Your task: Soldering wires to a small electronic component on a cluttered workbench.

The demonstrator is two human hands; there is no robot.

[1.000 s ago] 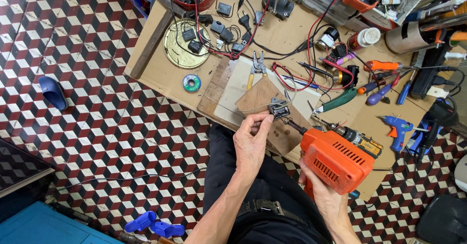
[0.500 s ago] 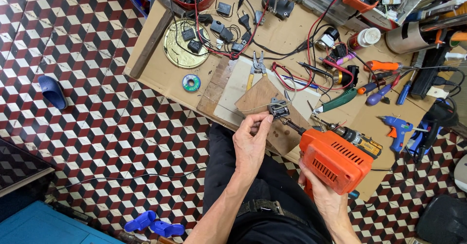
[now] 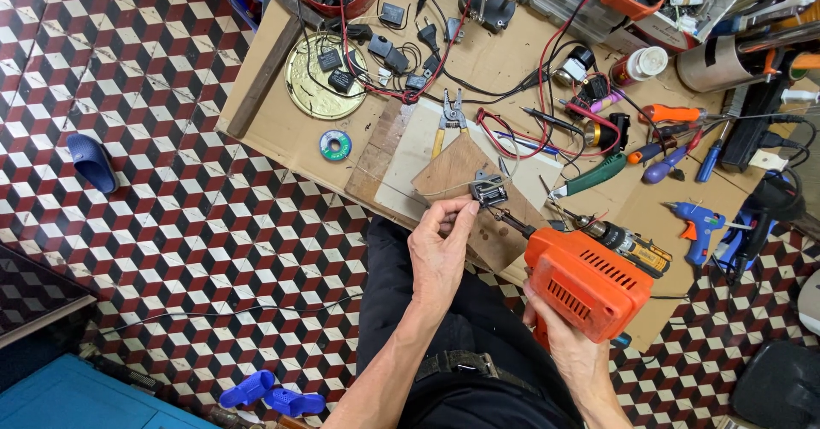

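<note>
My left hand [image 3: 442,249] pinches a thin wire next to a small metal part [image 3: 489,191] that lies on a brown wooden board [image 3: 461,168]. My right hand [image 3: 568,348] grips the handle of an orange soldering gun [image 3: 588,282]. The gun's dark tip [image 3: 511,220] points up and left, ending just below the metal part. Both hands are over the near edge of the cardboard-covered workbench [image 3: 290,134].
Pliers [image 3: 448,121], a solder spool [image 3: 335,145], a round brass tray [image 3: 321,77] with black parts, red wires [image 3: 504,130], screwdrivers [image 3: 675,147] and a blue glue gun [image 3: 700,222] lie on the bench. A blue sandal [image 3: 92,162] and blue clamps [image 3: 273,395] lie on the tiled floor.
</note>
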